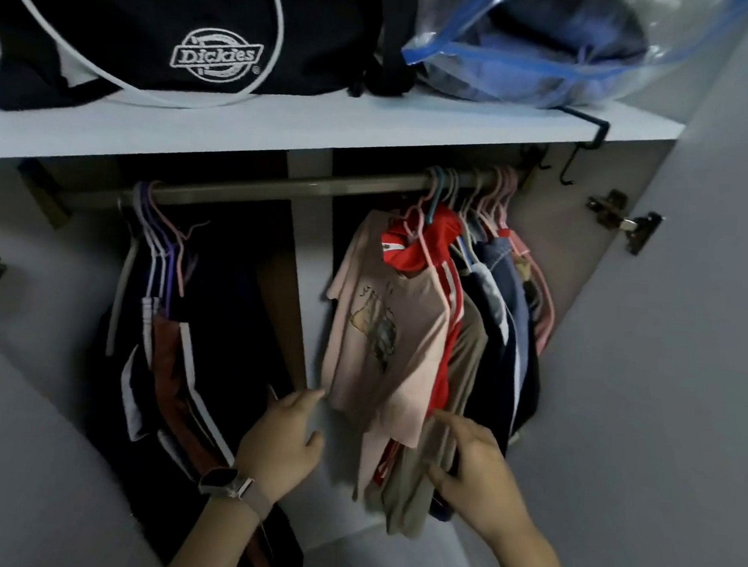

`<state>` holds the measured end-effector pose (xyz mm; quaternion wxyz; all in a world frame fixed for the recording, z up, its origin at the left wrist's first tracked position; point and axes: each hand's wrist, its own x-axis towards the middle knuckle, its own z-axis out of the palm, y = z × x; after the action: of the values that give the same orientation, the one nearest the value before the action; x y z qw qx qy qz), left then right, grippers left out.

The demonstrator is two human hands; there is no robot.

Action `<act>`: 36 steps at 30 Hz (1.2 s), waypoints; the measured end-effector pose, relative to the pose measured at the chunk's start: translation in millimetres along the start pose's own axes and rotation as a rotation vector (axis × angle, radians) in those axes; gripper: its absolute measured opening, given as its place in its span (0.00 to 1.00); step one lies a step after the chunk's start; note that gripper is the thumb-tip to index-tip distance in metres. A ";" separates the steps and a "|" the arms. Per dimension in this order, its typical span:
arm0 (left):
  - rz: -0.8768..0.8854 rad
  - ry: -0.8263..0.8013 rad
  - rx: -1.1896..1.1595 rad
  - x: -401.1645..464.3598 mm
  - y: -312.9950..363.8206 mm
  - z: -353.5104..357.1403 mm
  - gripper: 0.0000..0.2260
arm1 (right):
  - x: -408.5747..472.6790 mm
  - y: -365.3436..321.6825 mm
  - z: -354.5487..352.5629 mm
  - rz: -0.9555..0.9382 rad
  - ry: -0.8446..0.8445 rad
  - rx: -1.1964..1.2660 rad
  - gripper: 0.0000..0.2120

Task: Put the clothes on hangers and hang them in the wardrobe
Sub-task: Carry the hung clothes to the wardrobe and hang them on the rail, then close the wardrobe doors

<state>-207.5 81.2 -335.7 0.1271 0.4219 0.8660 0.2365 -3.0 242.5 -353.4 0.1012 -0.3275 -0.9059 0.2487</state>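
place: home wardrobe | evidence: rail [281,188] of hung clothes [404,330], shelf [286,128] holding bag [160,20]

A single head-worn wide-angle view looks from just outside an open wardrobe, tilted slightly upward and forward into it. It sits close: the upper shelf [285,137] fills the top, the hanging rail [290,189] crosses the middle, and both forearms enter from the bottom edge.
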 end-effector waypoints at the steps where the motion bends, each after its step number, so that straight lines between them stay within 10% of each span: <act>1: 0.023 -0.009 -0.002 -1.9 8.7 4.9 0.24 | -9.2 6.1 -5.4 0.017 0.023 -0.002 0.31; 23: 0.535 0.081 0.094 -88.2 344.2 87.5 0.23 | -196.7 134.1 -224.0 -0.147 0.367 -0.104 0.23; 30: 0.618 0.196 0.069 -128.8 412.4 87.5 0.20 | -232.2 140.1 -316.5 -0.157 0.892 0.283 0.14; 36: 0.644 0.284 0.102 -156.2 440.2 67.8 0.18 | -200.7 138.7 -371.9 -0.083 0.600 0.320 0.14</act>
<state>211.6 212.5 -162.9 -0.0968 0.6422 0.7082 0.2770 354.6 347.9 -110.9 0.4234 -0.3288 -0.7979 0.2757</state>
